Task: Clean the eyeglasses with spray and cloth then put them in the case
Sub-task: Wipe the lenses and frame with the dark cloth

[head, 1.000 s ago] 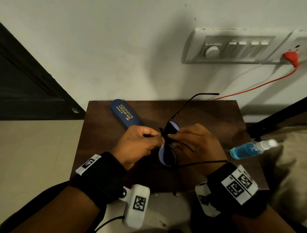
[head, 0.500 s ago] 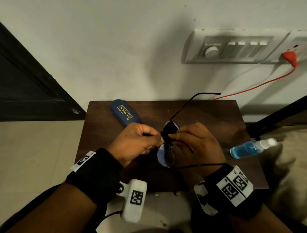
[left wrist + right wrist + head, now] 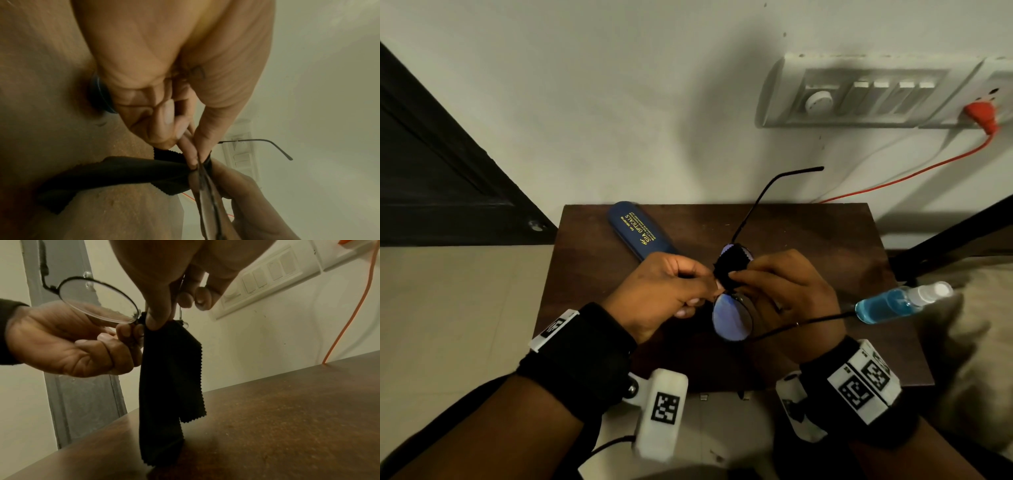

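Thin black round-lens eyeglasses (image 3: 732,319) (image 3: 98,300) are held upright over the small brown table (image 3: 599,291). My left hand (image 3: 671,291) (image 3: 86,344) pinches them at the bridge. My right hand (image 3: 780,287) (image 3: 160,308) pinches a black cloth (image 3: 732,267) (image 3: 170,378) (image 3: 123,172) around the far lens; the cloth hangs down to the tabletop. One temple arm points up toward the wall, the other runs over my right wrist. The blue glasses case (image 3: 640,231) lies shut at the table's back left. The spray bottle (image 3: 900,303) with blue liquid lies at the right edge.
A white wall stands right behind the table, with a switchboard (image 3: 876,96) and a red plug and cable (image 3: 914,171) running down to the table's back right. A dark door (image 3: 441,164) is at left, pale cloth at the right beyond the table.
Both hands have stayed together over the table; the cloth in my right fingers has shifted a little over the far lens, and my wrists have drifted slightly.
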